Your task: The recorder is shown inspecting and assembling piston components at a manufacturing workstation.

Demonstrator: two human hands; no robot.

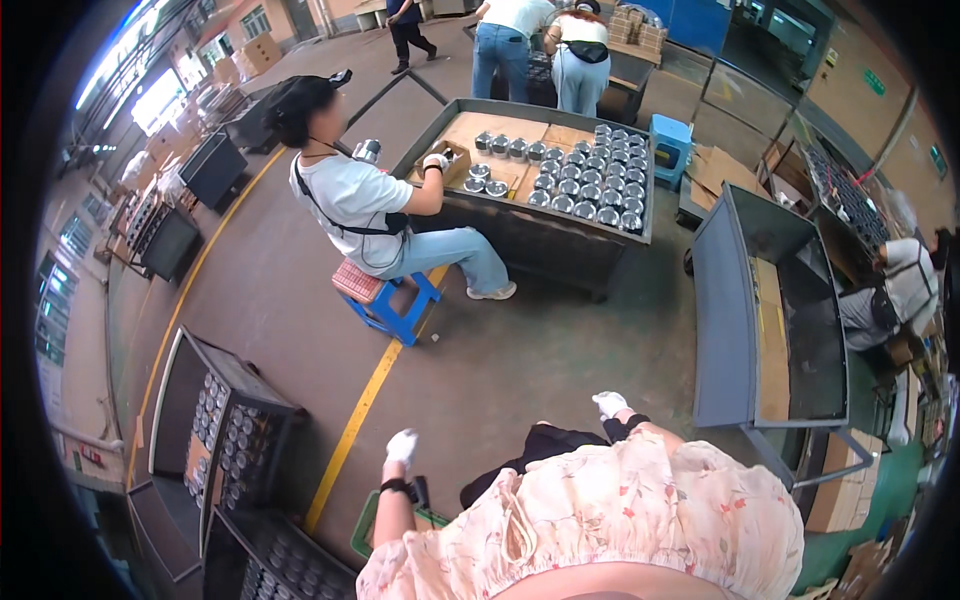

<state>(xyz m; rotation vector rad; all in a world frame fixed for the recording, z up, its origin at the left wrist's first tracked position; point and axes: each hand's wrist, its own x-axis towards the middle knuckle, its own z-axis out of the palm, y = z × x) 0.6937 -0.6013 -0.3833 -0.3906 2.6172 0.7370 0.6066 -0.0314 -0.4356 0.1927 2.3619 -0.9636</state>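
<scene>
My left hand (401, 447), in a white glove, hangs out in front of me with nothing visible in it; its fingers look loosely stretched. Beside its forearm a green crate (362, 530) shows low down, partly hidden by my arm. My right hand (609, 405), also gloved in white, is held out to the right, its fingers apart from anything and seemingly stretched. Dark cloth (545, 445) lies over my legs between the two arms. Neither hand touches a work piece. Both hands are small in the picture, so finger detail is faint.
Ahead, a seated person (345, 190) on a blue stool (400, 318) handles shiny metal cylinders (590, 175) in a dark bin table (540, 225). A grey metal cart (725, 330) stands right. Racks of cylinders (235, 435) stand left, near a yellow floor line (355, 425).
</scene>
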